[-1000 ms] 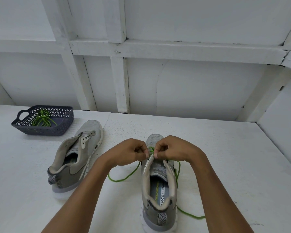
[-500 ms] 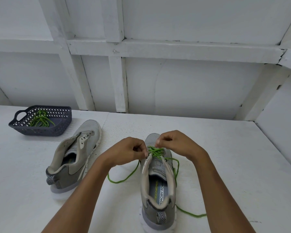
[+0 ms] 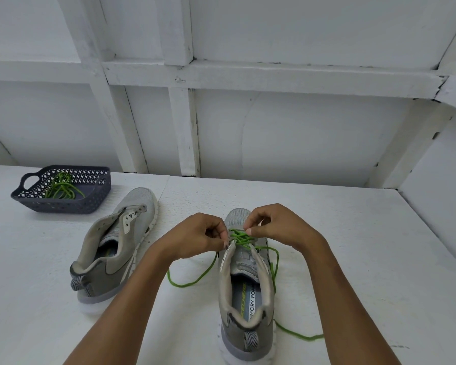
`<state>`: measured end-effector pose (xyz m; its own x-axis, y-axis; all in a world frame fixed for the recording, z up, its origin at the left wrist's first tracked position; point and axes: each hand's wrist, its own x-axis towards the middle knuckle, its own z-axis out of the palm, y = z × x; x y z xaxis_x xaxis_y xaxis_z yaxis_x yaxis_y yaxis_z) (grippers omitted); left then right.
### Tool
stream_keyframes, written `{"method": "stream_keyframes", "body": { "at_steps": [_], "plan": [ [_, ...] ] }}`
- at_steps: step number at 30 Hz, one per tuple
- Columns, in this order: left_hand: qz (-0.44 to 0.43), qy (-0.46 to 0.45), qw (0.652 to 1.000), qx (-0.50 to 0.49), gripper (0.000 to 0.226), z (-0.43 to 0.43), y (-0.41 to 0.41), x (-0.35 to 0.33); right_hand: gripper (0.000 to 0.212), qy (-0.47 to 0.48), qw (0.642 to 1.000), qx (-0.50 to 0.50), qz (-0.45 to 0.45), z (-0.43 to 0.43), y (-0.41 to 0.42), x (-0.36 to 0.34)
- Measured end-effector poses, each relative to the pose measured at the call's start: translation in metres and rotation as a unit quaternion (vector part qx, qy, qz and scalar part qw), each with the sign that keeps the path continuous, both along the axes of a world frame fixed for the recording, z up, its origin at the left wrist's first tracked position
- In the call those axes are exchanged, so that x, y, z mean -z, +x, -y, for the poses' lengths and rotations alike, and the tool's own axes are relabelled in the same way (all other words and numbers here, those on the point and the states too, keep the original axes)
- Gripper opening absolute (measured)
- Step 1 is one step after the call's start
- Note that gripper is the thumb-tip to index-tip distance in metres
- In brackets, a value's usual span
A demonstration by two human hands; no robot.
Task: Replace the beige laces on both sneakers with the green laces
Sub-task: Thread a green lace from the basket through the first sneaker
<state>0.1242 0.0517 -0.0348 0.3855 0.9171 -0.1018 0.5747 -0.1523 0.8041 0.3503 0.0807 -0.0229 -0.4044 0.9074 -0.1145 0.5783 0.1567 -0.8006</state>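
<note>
A grey sneaker stands in front of me, heel toward me, with a green lace crossed through its front eyelets. Loose ends of that lace trail off both sides onto the table. My left hand pinches the left eyelet edge of this sneaker. My right hand pinches the green lace over the toe end. A second grey sneaker lies to the left, tilted on its side, without a lace. Another green lace sits coiled in a dark basket.
The white table runs back to a white panelled wall. A side wall closes in on the right. The basket stands at the far left of the table.
My right hand has moved slightly forward toward the toe, uncovering the crossed green lace. My left hand has stayed at the left eyelet edge.
</note>
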Motion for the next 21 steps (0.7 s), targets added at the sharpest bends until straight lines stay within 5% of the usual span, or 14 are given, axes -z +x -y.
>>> {"method": "stream_keyframes", "body": {
  "at_steps": [10,17,21],
  "plan": [
    [-0.03,-0.04,0.999,-0.01,0.025,0.001,0.003,0.003,0.001,-0.02,0.996,-0.048,0.069,0.008,-0.016,0.0],
    [0.003,-0.134,0.991,-0.003,0.032,0.005,0.003,0.006,0.017,-0.013,0.983,-0.063,0.174,0.009,-0.03,0.001],
    [-0.015,-0.086,0.995,-0.038,0.033,0.005,0.002,0.01,0.027,-0.003,0.979,-0.046,0.199,0.011,-0.031,0.002]
  ]
}}
